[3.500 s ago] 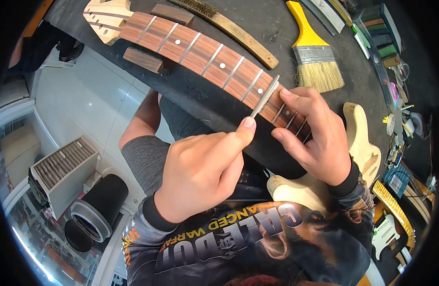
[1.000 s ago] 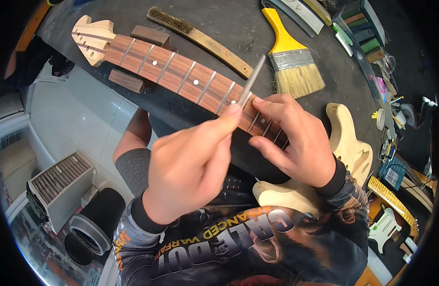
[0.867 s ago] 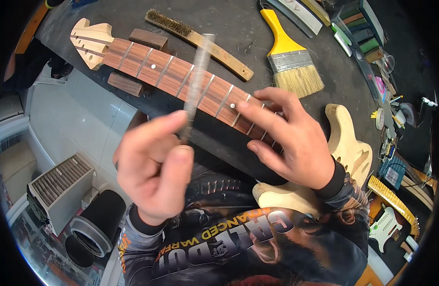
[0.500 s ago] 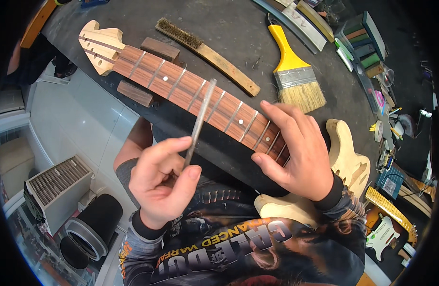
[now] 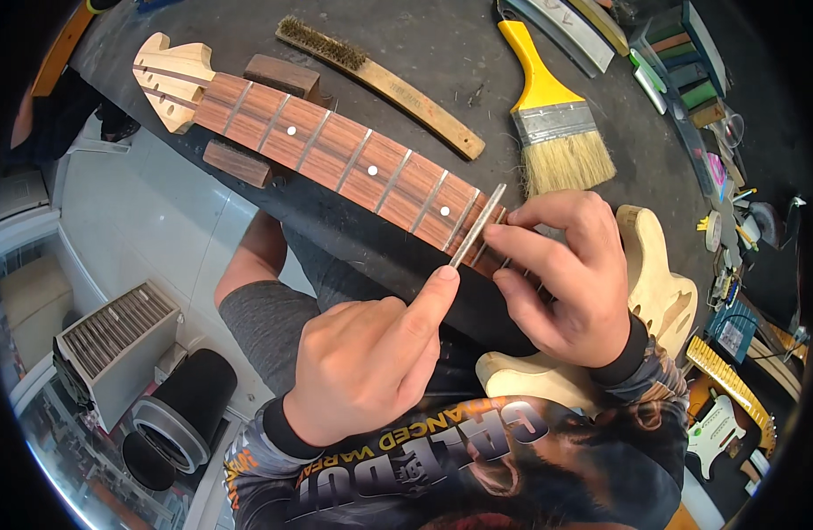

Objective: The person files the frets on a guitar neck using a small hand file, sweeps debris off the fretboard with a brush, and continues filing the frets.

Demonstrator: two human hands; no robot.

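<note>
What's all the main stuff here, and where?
Guitar neck: one, red-brown, centre
Slim metal tool: one, grey, across the neck
Wooden blocks: two, dark brown, flanking the neck
Bristle brush: one, tan, beyond the neck
Paintbrush: one, yellow handle, upper right
Guitar body: one, pale wood, right of centre
Other guitar: one, white pickguard, lower right
Small clutter: many, mixed, right edge
Workbench: one, dark, top
Slatted box: one, pale, lower left
Bin: one, black, lower left
Left hand: one, black cuff, holding the tool
Right hand: one, black cuff, on the neck
</note>
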